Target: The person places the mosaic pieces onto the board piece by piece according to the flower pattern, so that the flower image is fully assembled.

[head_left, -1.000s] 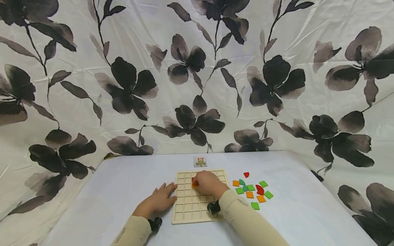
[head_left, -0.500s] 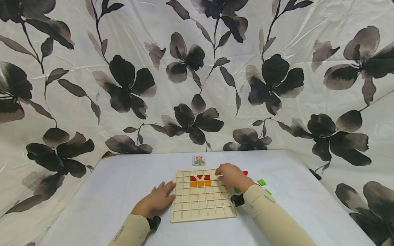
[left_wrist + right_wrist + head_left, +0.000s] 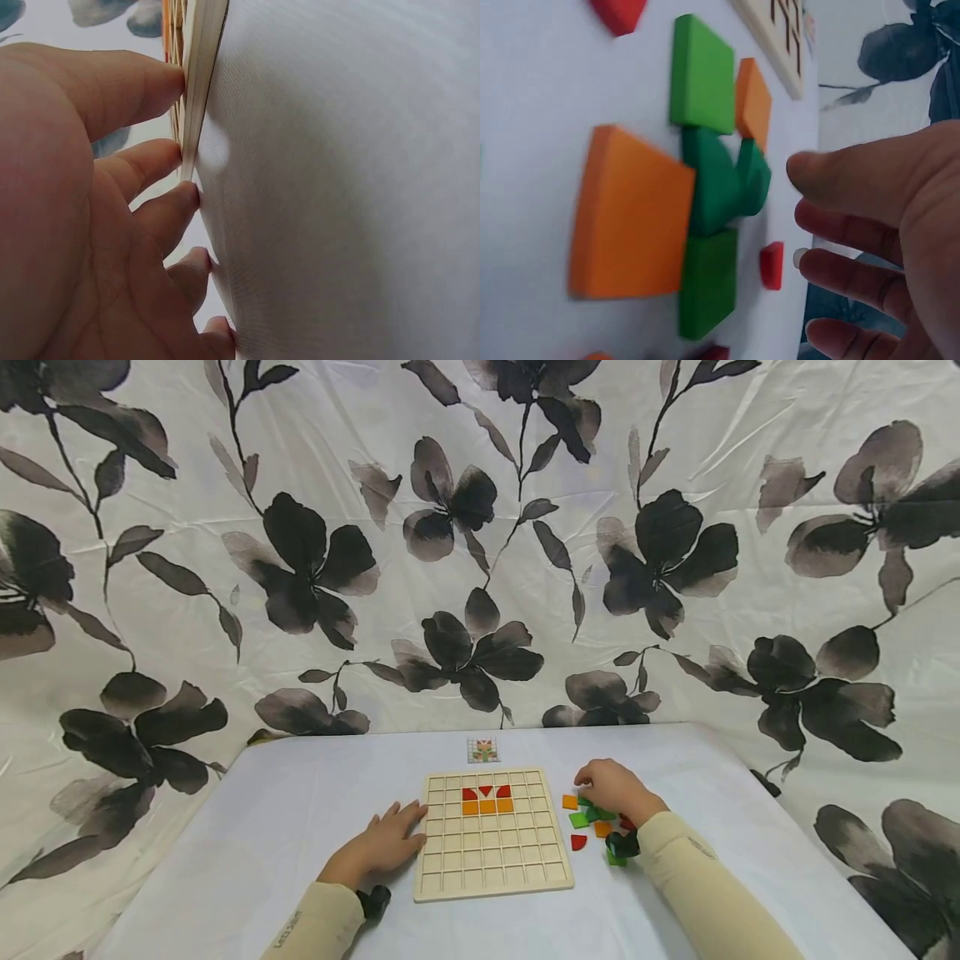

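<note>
A pale wooden grid board (image 3: 495, 872) lies on the white table. Near its top, red tiles (image 3: 486, 791) fill a row above several orange square tiles (image 3: 487, 807). My left hand (image 3: 381, 845) rests at the board's left side; the left wrist view shows thumb and forefinger touching the edge (image 3: 196, 82), other fingertips on the cloth. Over the loose tiles to the board's right hovers my right hand (image 3: 613, 789), fingers slightly bent, nothing between them. Beside it in the right wrist view are dark green curved tiles (image 3: 705, 180), a small red tile (image 3: 771, 265) and an orange square (image 3: 630, 217).
Behind the board lies a small pattern card (image 3: 483, 749). A red quarter-round tile (image 3: 578, 842) sits close to the board's right edge, and a green square (image 3: 617, 858) lies partly under the right wrist's camera (image 3: 622, 843). Floral cloth (image 3: 480, 527) hangs beyond the table.
My right hand has moved off the board to the right, over the loose tiles, uncovering the red and orange row. A red quarter-round now shows beside the board. The left hand stays put.
</note>
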Action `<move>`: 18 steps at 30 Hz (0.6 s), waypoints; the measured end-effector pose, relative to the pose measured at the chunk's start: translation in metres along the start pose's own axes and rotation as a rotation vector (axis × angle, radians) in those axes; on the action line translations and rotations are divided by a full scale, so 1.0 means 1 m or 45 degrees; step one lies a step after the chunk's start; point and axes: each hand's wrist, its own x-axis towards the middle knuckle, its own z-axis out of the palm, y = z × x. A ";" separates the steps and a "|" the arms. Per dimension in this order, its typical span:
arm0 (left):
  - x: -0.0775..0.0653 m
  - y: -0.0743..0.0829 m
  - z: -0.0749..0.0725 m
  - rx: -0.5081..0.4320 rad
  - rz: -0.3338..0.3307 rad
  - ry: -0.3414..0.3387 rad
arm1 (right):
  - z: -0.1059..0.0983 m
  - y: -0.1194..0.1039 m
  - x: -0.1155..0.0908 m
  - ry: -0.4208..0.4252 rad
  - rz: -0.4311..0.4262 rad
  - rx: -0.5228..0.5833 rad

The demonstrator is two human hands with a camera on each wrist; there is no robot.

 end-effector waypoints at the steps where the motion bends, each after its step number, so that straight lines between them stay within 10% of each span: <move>1: 0.000 0.000 0.000 0.001 -0.001 0.001 | 0.001 0.001 -0.001 -0.004 0.006 0.017; 18: 0.003 -0.003 0.005 -0.020 -0.022 0.011 | 0.018 -0.005 -0.002 0.038 -0.107 -0.129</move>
